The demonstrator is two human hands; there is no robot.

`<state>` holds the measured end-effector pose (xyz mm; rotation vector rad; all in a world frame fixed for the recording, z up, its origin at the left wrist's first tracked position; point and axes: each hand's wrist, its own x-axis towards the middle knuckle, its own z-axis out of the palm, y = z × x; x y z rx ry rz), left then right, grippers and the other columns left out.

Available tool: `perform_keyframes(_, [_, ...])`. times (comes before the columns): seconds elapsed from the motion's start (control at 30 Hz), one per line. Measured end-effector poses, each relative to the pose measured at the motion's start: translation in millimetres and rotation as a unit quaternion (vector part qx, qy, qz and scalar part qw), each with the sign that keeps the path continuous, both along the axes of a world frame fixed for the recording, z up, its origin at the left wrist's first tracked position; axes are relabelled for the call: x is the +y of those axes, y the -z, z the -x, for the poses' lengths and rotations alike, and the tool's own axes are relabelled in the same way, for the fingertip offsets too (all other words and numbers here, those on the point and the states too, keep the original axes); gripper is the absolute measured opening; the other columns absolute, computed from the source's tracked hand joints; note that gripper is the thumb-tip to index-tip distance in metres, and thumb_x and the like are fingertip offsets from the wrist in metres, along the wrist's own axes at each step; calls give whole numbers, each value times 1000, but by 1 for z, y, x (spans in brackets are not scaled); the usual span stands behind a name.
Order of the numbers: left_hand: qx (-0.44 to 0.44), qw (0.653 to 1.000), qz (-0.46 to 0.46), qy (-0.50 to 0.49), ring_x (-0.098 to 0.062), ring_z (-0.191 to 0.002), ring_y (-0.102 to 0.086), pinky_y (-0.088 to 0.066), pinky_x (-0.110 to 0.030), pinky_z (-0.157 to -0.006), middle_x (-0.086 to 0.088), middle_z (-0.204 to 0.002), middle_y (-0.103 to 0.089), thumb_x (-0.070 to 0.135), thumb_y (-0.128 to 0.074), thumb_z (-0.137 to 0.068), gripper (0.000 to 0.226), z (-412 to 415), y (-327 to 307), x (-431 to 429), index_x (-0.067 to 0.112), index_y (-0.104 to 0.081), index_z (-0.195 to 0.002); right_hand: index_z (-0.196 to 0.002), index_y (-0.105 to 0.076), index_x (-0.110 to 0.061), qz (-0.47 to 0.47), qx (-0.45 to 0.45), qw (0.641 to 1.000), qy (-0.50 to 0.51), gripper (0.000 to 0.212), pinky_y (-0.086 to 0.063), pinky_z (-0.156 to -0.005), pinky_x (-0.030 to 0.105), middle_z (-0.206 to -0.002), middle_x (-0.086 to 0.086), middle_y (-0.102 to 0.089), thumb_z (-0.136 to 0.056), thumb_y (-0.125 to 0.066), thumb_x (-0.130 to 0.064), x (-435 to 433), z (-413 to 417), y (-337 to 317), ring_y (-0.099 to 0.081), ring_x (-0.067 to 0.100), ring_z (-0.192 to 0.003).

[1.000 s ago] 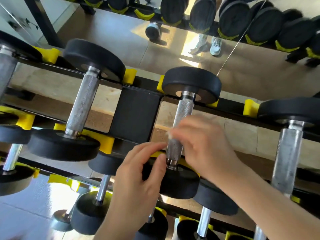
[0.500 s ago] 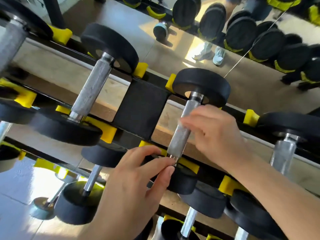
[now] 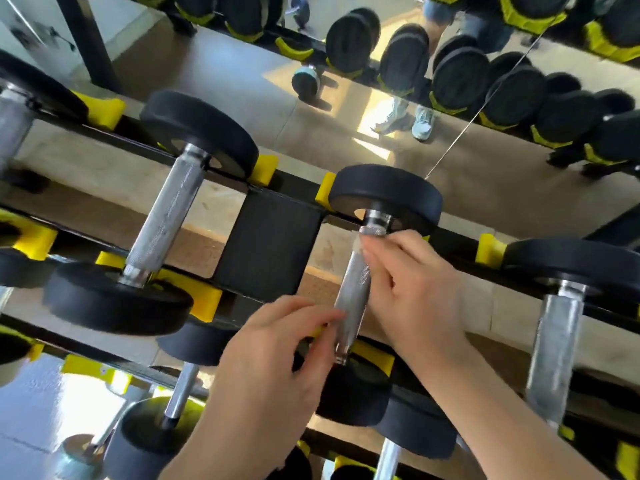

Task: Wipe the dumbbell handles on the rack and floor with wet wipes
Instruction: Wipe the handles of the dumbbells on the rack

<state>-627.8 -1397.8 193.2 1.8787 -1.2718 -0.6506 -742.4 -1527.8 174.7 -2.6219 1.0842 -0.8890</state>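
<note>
The dumbbell handle (image 3: 353, 289) is a knurled silver bar between two round black heads, tilted away from the viewer. It lies on the top shelf of a black rack (image 3: 270, 244), cradled in yellow holders (image 3: 204, 299), between a larger dumbbell (image 3: 162, 220) on the left and another (image 3: 554, 341) on the right. Behind the rack a mirror (image 3: 311, 116) reflects tan flooring and more weights; pale floor (image 3: 41, 403) shows below.

The right hand (image 3: 415, 289) pinches a small wet wipe (image 3: 358, 242) against the handle's far end, just under the far head. The left hand (image 3: 277, 358) reaches in with fingers nearly straight and together, tips touching the near end.
</note>
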Motion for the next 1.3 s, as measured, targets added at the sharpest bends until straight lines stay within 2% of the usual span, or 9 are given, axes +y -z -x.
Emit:
perform_keyframes(0.13, [14,999,40,8,0,-100,-59,-52,-21,-84,17,-112,-61,29,-44,-97,34,2,-6,-54,27,-61,-127,-98,-73,-11,-73,-157,979,108,14,-45,-69,12,-87,1,-67,-90,-63,-15,0,-13,8,-59,7,-78])
perform_keyframes(0.27, [-112,990,85,-11,-8,-87,-63,-53,-30,-72,8,-103,-67,27,-54,-92,27,7,-1,-83,20,-70,-113,-92,-69,-23,-151,-284,922,216,9,-54,-71,29,-83,-6,-68,-86,-64,-19,6,-24,11,-63,6,-76])
perform_keyframes(0.37, [-150,983,101,-22,-9,-75,-63,-53,-30,-65,6,-90,-68,30,-57,-93,22,7,0,-88,16,-73,-98,-99,-72,-16,-170,-265,925,215,17,-56,-76,35,-90,-2,-70,-87,-60,-17,4,-22,8,-66,10,-83])
perform_keyframes(0.57, [-222,971,59,-69,-7,-61,-56,-34,-19,-50,10,-74,-64,37,-50,-95,27,12,1,-94,21,-69,-84,-125,-62,-21,-261,-190,940,114,35,-40,-94,8,-115,-16,-55,-93,-47,-19,12,-9,-7,-52,-3,-110])
perform_keyframes(0.67, [-130,986,-70,-83,-14,-55,-50,-32,-22,-47,6,-59,-55,39,-45,-99,41,9,-1,-104,19,-58,-66,-126,-62,-20,-304,-213,923,106,36,-38,-90,3,-118,-14,-59,-95,-52,-4,14,-3,-8,-52,-6,-110])
perform_keyframes(0.8, [245,953,-143,-101,-34,-82,-66,-55,-49,-81,-14,-80,-70,27,-50,-98,34,-13,2,-126,11,-69,-76,-120,-62,-28,-339,-249,899,121,37,-40,-80,1,-112,-17,-61,-91,-58,-4,20,11,-3,-55,-5,-102])
perform_keyframes(0.97, [265,952,-48,-143,-21,-81,-72,-58,-45,-80,-3,-80,-75,24,-64,-92,18,-6,8,-114,16,-77,-83,-116,-64,-28,-367,-266,881,134,36,-46,-77,8,-102,-13,-64,-90,-60,-4,22,27,6,-59,3,-96])
perform_keyframes(1.13, [4,994,60,-86,-1,-77,-66,-54,-18,-70,14,-80,-71,21,-75,-81,8,1,-3,-98,25,-76,-88,-116,-65,-26,-381,-259,877,133,33,-44,-81,6,-106,-19,-64,-91,-59,-5,26,35,5,-57,-5,-101])
perform_keyframes(1.3, [-295,948,120,29,-12,-76,-57,-41,-22,-61,4,-85,-66,22,-74,-83,8,4,-2,-105,20,-77,-90,-113,-67,-28,-393,-240,879,120,33,-45,-81,7,-104,-19,-65,-91,-60,-3,37,36,8,-59,-4,-99])
